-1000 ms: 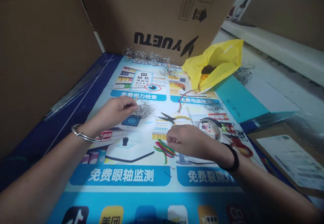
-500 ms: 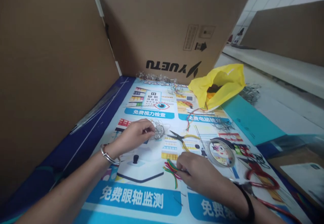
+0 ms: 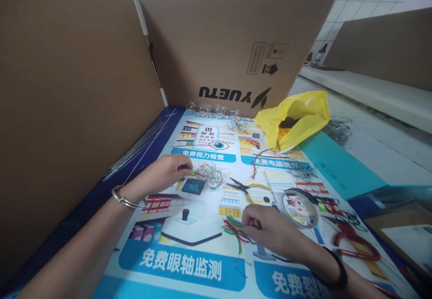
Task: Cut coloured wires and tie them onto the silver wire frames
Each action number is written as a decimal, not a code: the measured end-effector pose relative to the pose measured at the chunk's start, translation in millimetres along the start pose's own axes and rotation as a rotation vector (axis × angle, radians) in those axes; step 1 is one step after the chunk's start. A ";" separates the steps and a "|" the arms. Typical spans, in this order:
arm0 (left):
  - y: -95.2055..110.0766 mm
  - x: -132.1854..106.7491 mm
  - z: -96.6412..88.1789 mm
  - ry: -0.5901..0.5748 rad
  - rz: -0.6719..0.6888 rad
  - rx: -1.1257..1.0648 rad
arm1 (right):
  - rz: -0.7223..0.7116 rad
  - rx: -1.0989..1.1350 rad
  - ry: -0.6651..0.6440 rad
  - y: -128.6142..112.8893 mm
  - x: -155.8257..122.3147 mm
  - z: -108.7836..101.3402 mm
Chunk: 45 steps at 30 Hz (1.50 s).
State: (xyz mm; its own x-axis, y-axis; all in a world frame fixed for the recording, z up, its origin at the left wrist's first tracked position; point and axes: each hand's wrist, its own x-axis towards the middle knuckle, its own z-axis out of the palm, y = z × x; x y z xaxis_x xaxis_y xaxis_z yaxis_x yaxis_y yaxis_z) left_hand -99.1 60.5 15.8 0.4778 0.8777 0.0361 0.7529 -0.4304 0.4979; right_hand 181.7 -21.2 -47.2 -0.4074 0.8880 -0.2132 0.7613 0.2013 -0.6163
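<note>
My left hand [image 3: 168,173], with a metal bangle on its wrist, pinches thin wire at the left edge of a small tangle of silver wire pieces [image 3: 213,176] on the printed poster [image 3: 189,263]. My right hand [image 3: 266,227], a black band on its wrist, rests curled on the poster with its fingertips closed on a small bundle of coloured wires [image 3: 234,230], red, yellow and green. Yellow-handled pliers [image 3: 248,187] lie between the two hands, just beyond the right one.
A yellow plastic bag [image 3: 294,118] lies at the back right. Cardboard panels [image 3: 67,92] stand along the left and back. A roll of clear tape [image 3: 299,207] and a red-handled tool [image 3: 356,245] lie to the right. More wire scraps [image 3: 211,108] sit by the back panel.
The view has tilted upward and shows more of the cardboard walls. My left hand stays at the silver tangle. My right hand has shifted slightly along the coloured wires.
</note>
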 end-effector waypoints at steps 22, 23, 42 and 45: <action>60.9 -18.7 105.3 -0.267 0.170 -0.207 | -0.052 0.507 -0.043 4.3 -0.7 4.7; 60.1 -18.9 107.5 -0.264 0.166 -0.193 | -0.048 0.496 -0.030 4.1 -0.5 3.9; 69.8 -26.5 96.8 -0.101 -0.009 -0.537 | -0.008 0.713 0.106 -12.1 -6.2 -7.3; 75.0 -28.3 95.0 -0.144 0.030 -0.628 | -0.032 0.618 0.087 -19.9 -9.3 -2.5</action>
State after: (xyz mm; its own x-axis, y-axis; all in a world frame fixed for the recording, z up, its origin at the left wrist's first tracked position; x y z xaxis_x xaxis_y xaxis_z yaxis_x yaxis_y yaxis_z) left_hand -13.1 -16.6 -30.2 0.5835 0.8113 -0.0372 0.3508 -0.2104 0.9125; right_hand 171.7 -32.4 -31.1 -0.3626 0.9213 -0.1405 0.3062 -0.0246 -0.9516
